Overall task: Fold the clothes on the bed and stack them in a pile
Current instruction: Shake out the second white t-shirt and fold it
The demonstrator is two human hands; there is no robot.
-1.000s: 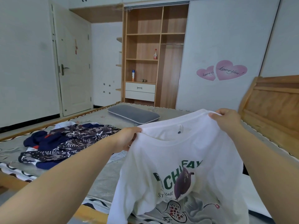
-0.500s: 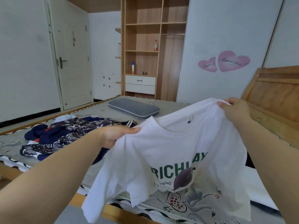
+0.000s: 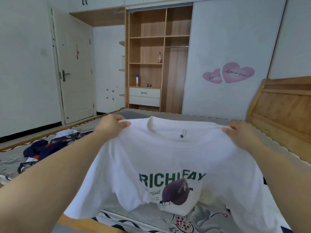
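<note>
Now, far left on the bed (image 3: pixel 101 174): unfolded dark patterned clothes (image 3: pixel 45 148) in a heap. Left hand (image 3: pixel 111 126) pinching one shoulder of the white printed T-shirt (image 3: pixel 168 157), right hand (image 3: pixel 242 133) pinching the other, shirt held aloft above the mattress. Best kept taut and level, then lowered flat, print down. Open mattress beneath; wooden headboard (image 3: pixel 282 111) close on the right.

White printed T-shirt (image 3: pixel 168 155) (spread, aloft)
</note>
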